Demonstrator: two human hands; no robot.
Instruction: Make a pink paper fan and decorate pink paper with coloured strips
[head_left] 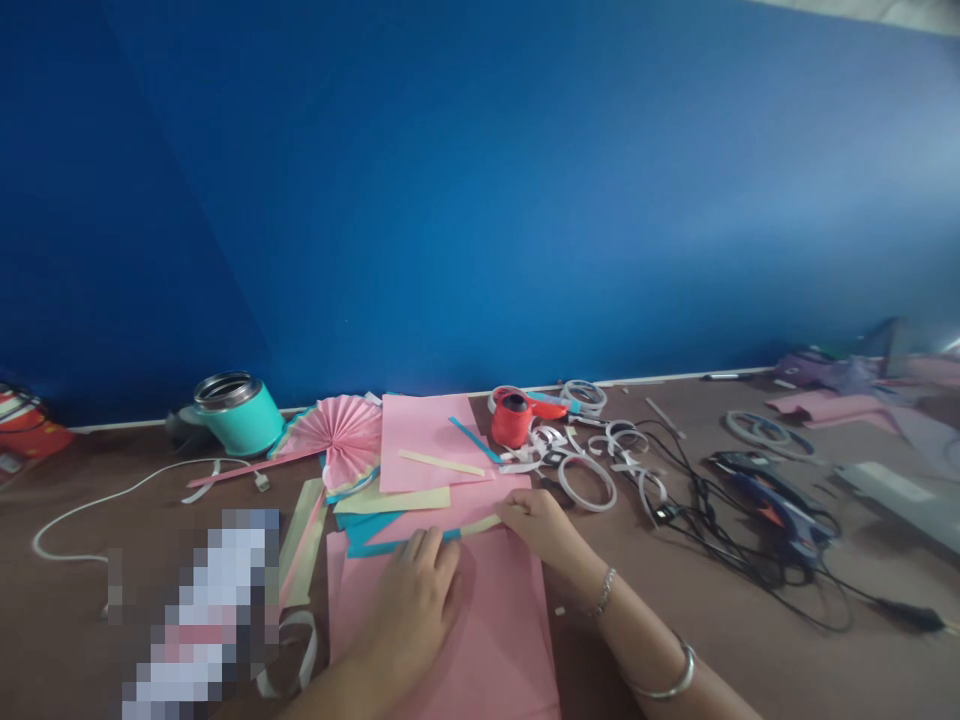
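My left hand (421, 588) lies over a stack of pink paper sheets (495, 630), its fingers slightly curved and its fingertips resting on a blue paper strip (375, 547). From the right end of that strip runs a pale yellow paper strip (480, 525). My right hand (534, 520) is closed in a pinch on the yellow strip's far end. Whether the two strips are joined is hidden by my left fingers. Behind my hands lie more blue paper, a wider yellow piece (405, 498) and a pink sheet (427, 430) carrying two thin strips.
A pleated pink paper fan (341, 440) lies at the back left beside a teal mug (244, 420). Right of the sheets are a red container (511, 422), white paper rings (587, 483), black cables (701, 520) and a blue-black tool (787, 515). A blue wall (480, 200) stands behind.
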